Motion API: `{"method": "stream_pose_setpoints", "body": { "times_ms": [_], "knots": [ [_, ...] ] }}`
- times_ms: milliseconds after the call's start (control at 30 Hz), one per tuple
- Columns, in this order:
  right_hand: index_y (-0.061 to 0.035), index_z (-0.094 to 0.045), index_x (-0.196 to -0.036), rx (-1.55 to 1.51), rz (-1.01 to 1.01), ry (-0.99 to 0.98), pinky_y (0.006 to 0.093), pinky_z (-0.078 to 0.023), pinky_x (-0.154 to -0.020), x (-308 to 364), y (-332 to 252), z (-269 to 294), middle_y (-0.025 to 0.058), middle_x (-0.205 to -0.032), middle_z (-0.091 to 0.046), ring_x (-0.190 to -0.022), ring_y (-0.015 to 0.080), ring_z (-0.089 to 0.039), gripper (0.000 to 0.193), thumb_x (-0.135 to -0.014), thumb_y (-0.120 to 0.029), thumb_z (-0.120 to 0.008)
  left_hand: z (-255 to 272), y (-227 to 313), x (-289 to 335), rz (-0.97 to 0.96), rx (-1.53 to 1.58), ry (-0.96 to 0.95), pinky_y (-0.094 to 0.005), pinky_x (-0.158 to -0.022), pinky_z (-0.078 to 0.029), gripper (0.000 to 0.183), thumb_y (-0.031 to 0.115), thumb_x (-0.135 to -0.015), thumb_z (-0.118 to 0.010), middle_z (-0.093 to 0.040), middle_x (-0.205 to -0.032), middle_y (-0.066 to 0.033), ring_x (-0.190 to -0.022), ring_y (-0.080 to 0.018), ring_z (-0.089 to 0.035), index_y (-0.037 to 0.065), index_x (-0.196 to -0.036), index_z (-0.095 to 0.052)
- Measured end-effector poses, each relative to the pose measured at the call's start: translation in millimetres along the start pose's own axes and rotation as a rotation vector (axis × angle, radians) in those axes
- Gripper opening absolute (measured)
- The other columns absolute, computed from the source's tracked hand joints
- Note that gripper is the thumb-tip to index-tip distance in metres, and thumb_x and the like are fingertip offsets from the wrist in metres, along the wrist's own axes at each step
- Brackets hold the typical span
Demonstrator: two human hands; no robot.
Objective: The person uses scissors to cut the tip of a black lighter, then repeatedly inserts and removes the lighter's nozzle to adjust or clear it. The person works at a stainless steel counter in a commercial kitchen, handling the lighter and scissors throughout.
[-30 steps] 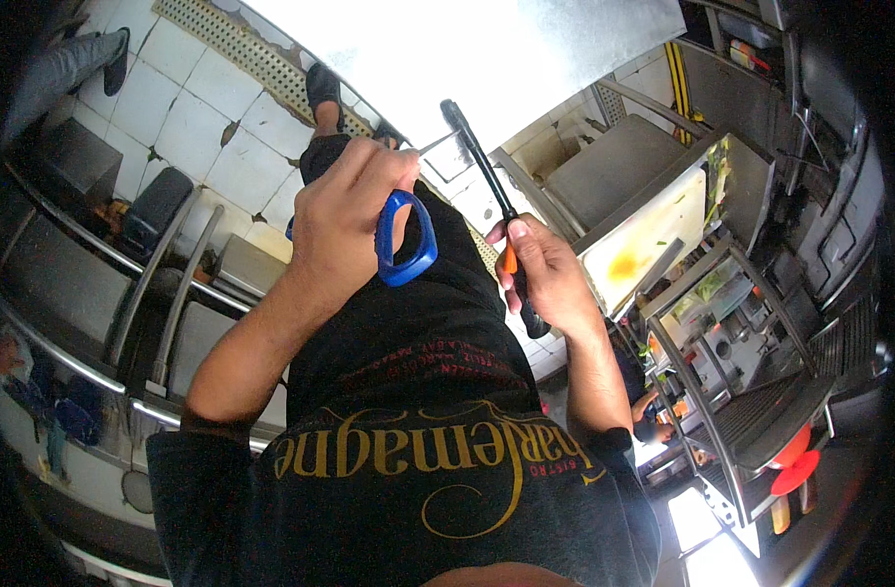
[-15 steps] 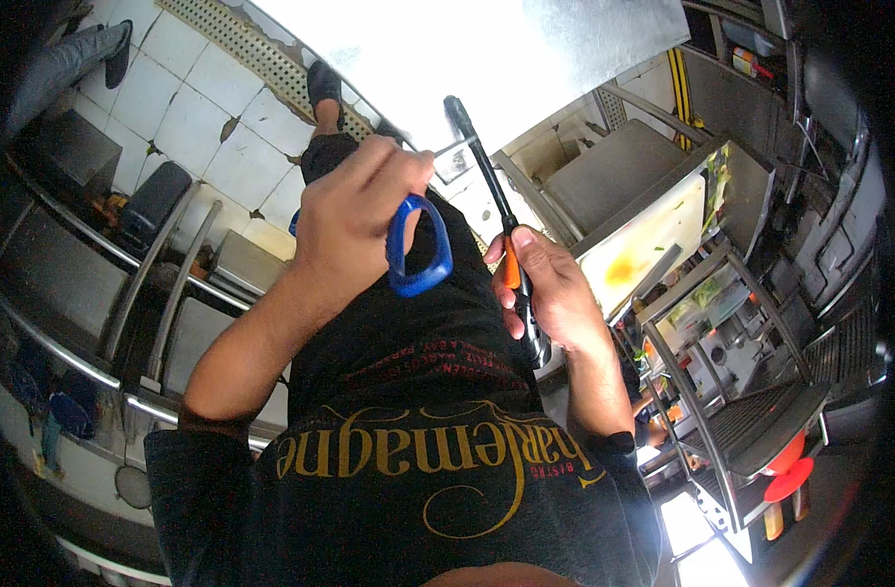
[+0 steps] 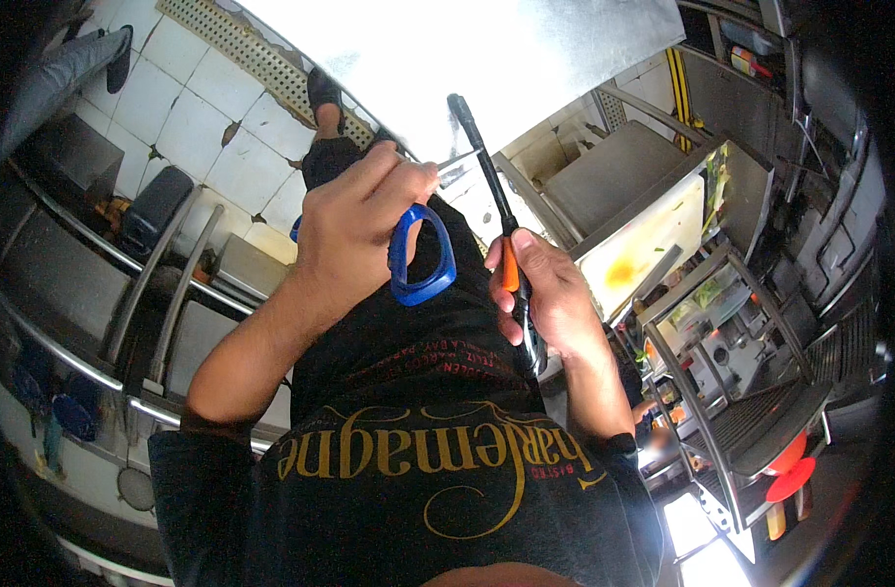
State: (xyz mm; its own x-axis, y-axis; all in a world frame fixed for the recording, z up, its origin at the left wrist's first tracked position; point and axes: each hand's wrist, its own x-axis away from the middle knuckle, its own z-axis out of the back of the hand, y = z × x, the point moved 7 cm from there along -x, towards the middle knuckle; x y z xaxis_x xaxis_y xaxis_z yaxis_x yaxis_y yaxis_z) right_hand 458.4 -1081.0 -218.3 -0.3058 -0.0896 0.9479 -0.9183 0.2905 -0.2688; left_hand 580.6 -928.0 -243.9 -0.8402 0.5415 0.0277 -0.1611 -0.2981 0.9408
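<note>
My left hand (image 3: 359, 205) is closed around a pair of scissors with blue handles (image 3: 423, 291). One blue loop sticks out below the fingers, and the metal blade (image 3: 459, 158) points right, reaching the long black neck of a stick lighter; I cannot tell whether they touch. My right hand (image 3: 550, 298) grips that stick lighter (image 3: 494, 186) near its orange part, fingers wrapped round the handle. The lighter's neck slants up and left, its tip over the bright metal worktop (image 3: 604, 49).
To the right stand a stained white cutting board (image 3: 619, 264) and a metal rack frame (image 3: 697, 416), with red round utensils (image 3: 792, 479) lower down. Metal rails (image 3: 66, 347) run along the left. Another person's leg (image 3: 66, 73) shows on the tiled floor (image 3: 193, 127) at far left.
The left hand and scissors have dropped slightly and tilted, so the blade meets the lighter's neck a little lower. The right hand has barely moved.
</note>
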Motion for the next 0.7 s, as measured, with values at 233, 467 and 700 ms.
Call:
{"method": "stream_pose_setpoints", "body": {
  "times_ms": [233, 467, 700],
  "knots": [
    [-0.0017, -0.054, -0.100, -0.257, -0.059, -0.068, 0.0260, -0.036, -0.034, -2.8, 10.7, -2.1, 0.0058, -0.062, -0.047, -0.039, 0.0139, -0.042, 0.049, -0.107, -0.046, -0.036, 0.4, -1.9, -1.6, 0.038, 0.000, -0.011, -0.0285, -0.061, -0.050, 0.023, -0.006, -0.087, -0.068, -0.059, -0.083, -0.0113, -0.070, -0.0199, -0.063, 0.004, -0.107, -0.064],
    [-0.0017, -0.054, -0.099, -0.307, -0.072, -0.086, 0.0256, -0.035, -0.033, -4.9, 12.8, -2.3, 0.0053, -0.061, -0.045, -0.038, 0.0130, -0.039, 0.051, -0.106, -0.050, -0.038, -1.8, 2.1, -4.1, 0.064, -0.045, -0.038, -0.0338, -0.064, -0.052, 0.020, 0.000, -0.088, -0.066, -0.060, -0.085, -0.0133, -0.073, -0.0285, -0.066, 0.004, -0.107, -0.063],
    [-0.0018, -0.055, -0.098, -0.318, -0.103, -0.085, 0.0255, -0.034, -0.033, -0.4, 15.9, -3.3, 0.0052, -0.061, -0.046, -0.038, 0.0125, -0.038, 0.051, -0.106, -0.049, -0.039, -3.2, 7.5, -4.4, 0.051, -0.160, -0.033, -0.0373, -0.070, -0.053, 0.026, -0.004, -0.083, -0.062, -0.061, -0.090, -0.0146, -0.081, -0.0325, -0.067, 0.006, -0.107, -0.062]
  ]
}}
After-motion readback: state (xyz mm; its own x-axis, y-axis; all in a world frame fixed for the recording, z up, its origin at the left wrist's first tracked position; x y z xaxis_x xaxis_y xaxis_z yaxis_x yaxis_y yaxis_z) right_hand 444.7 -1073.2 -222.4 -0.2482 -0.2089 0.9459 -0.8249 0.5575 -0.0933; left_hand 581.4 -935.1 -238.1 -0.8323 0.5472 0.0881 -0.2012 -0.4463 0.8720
